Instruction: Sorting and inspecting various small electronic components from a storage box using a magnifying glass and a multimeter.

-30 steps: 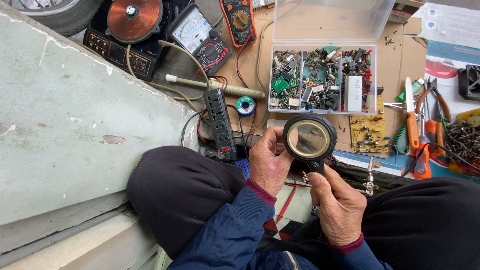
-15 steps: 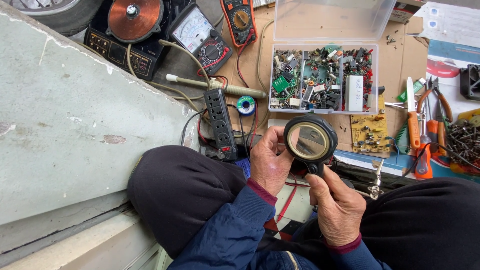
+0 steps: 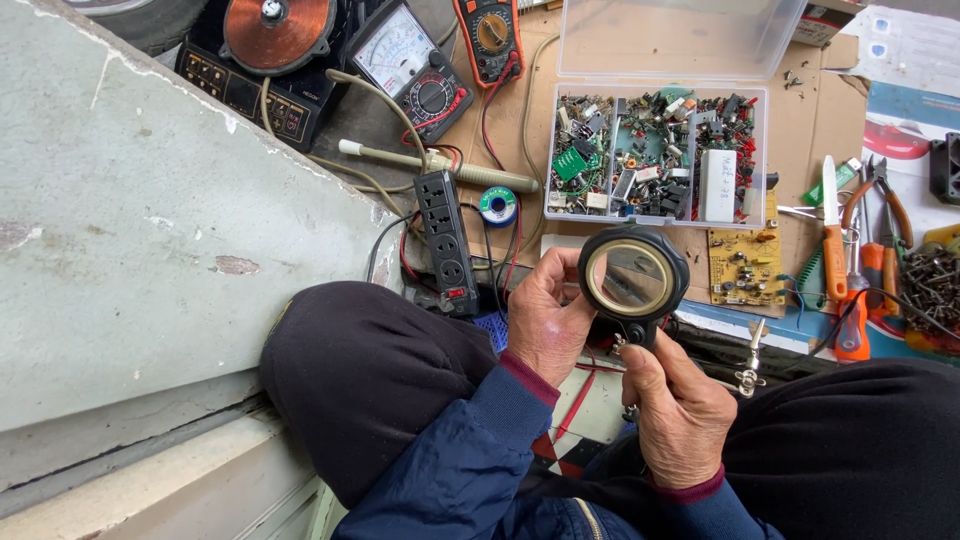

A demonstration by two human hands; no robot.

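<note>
My right hand (image 3: 683, 408) grips the black handle of a round black magnifying glass (image 3: 633, 277) and holds it above the floor. My left hand (image 3: 548, 312) is raised just behind and left of the lens, fingers curled around something small that I cannot make out. Beyond the lens lies a yellow circuit board (image 3: 744, 267). A clear plastic box (image 3: 657, 154) full of small electronic parts stands open further back.
A black power strip (image 3: 445, 237), a solder spool (image 3: 497, 205), a soldering iron (image 3: 440, 164), two multimeters (image 3: 415, 65) and a copper coil (image 3: 277, 32) lie at the back left. Screwdrivers and pliers (image 3: 850, 245) lie right. A grey slab (image 3: 130, 220) fills the left.
The magnifying glass and both hands stay almost in place; the lens has tilted slightly. Nothing else has moved.
</note>
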